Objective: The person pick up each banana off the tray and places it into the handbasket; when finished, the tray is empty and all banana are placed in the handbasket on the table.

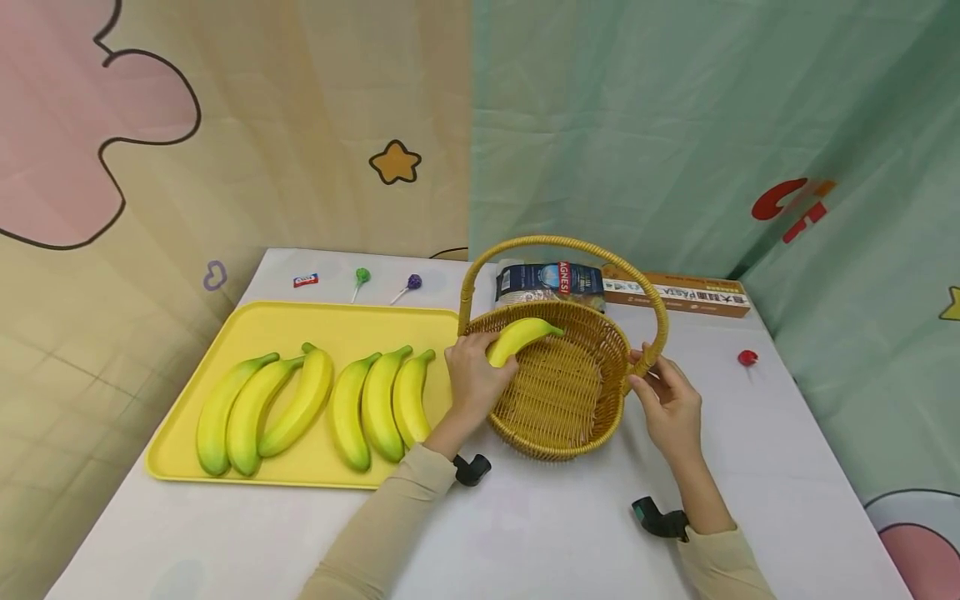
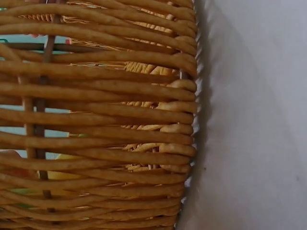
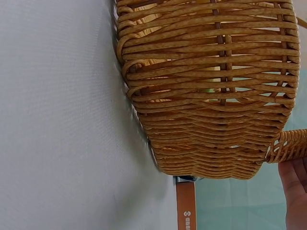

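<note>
A round wicker basket with a tall arched handle stands on the table. Over its left rim my left hand grips a yellow banana, whose green tip points right above the basket's inside. The right hand pinches the foot of the handle on the basket's right side; in the right wrist view its fingers touch that woven part. Woven basket wall fills most of the left wrist view, with the left hand barely glimpsed through gaps.
Left of the basket, a yellow tray bears several bananas. Behind the basket lie a pasta bag and a long pasta box. Green, purple and red lollipops and a small wrapped candy lie about.
</note>
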`<state>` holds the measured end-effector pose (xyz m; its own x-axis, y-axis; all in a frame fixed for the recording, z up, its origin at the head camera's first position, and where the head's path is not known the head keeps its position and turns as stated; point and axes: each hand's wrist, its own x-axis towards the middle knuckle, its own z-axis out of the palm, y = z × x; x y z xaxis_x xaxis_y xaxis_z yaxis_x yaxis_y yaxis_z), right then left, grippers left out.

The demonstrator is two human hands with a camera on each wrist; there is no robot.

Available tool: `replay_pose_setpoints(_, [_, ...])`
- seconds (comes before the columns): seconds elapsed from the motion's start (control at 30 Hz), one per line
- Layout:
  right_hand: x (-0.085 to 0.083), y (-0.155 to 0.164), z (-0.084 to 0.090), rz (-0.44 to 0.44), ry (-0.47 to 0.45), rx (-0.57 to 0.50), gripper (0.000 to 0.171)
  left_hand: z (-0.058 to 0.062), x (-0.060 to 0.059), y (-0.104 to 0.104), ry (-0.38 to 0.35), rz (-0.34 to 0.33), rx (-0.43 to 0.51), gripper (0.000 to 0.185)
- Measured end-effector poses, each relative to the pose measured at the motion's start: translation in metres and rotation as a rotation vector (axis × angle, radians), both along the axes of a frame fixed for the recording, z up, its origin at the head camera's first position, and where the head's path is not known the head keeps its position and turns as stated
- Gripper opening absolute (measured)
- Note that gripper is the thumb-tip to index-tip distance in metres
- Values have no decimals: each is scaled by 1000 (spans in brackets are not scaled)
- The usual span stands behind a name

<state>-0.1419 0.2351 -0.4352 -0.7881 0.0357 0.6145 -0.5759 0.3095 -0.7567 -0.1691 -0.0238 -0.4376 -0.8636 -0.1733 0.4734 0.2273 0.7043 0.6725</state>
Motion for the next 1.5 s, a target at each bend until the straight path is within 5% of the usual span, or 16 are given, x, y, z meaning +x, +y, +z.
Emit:
replay_pose_setpoints(0.37, [-2,1,-1,-12,-16,10,50,0,0,1,-48,33,-42,36])
replay_pose_setpoints(0.57, [-5,1,-4,-1,-7,2,49,2,5,-3,-68,-48,14,39])
replay_pose_setpoints(0.77, [-2,1,-3,4,-5,-11,50,16,30,-22,-107,-215,63,42])
replay_pose_setpoints(0.9, [0,1,-2,-3,-22,-22,50,27,53,-50,-134,-255,32,45])
replay_pose_setpoints(1.07, [0,0,-2,-6,-31,-17,49,36,73,-113,-122,-161,29,47])
replay_pose_setpoints(1.3, [0,1,-3,2,-26,-22,50,41,91,-223,-87,124,60,54])
replay_pose_setpoints(1.5, [-2,3,-2,0,-29,-8,50,40,111,-279,-162,303,144,58])
